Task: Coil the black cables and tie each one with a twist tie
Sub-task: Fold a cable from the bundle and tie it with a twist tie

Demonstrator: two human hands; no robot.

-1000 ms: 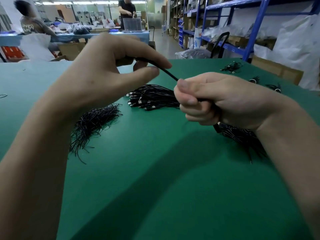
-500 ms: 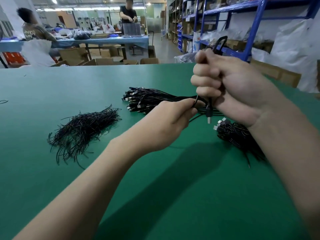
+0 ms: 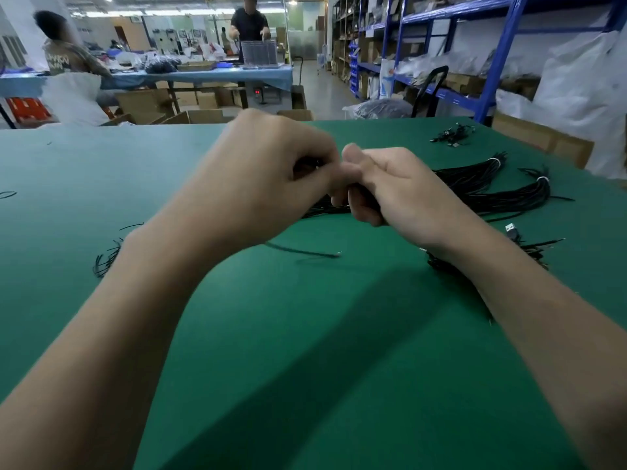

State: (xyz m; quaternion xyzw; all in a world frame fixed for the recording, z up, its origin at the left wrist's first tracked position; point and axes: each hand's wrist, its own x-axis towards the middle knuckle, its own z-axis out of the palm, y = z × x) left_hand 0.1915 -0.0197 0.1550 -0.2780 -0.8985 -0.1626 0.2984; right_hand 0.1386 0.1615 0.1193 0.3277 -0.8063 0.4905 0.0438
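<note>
My left hand (image 3: 268, 178) and my right hand (image 3: 393, 188) meet above the middle of the green table (image 3: 305, 334), fingers curled. Both grip one black cable (image 3: 358, 196), mostly hidden inside the fists; its loose end (image 3: 305, 252) trails just above the table below my left hand. A large bundle of black cables (image 3: 492, 188) lies behind my right hand. The pile of black twist ties (image 3: 105, 261) on the left is mostly covered by my left forearm. Tied cables (image 3: 532, 249) with a USB plug (image 3: 510, 228) lie by my right forearm.
A few more cables (image 3: 453, 134) lie at the table's far right corner. Blue shelving (image 3: 492, 62) and cardboard boxes (image 3: 543, 137) stand to the right. Behind, two people work at a blue table (image 3: 217, 74).
My right hand came down from its raised position and my left hand rose to meet it. The camera view shifted, and the left forearm now covers the twist-tie pile.
</note>
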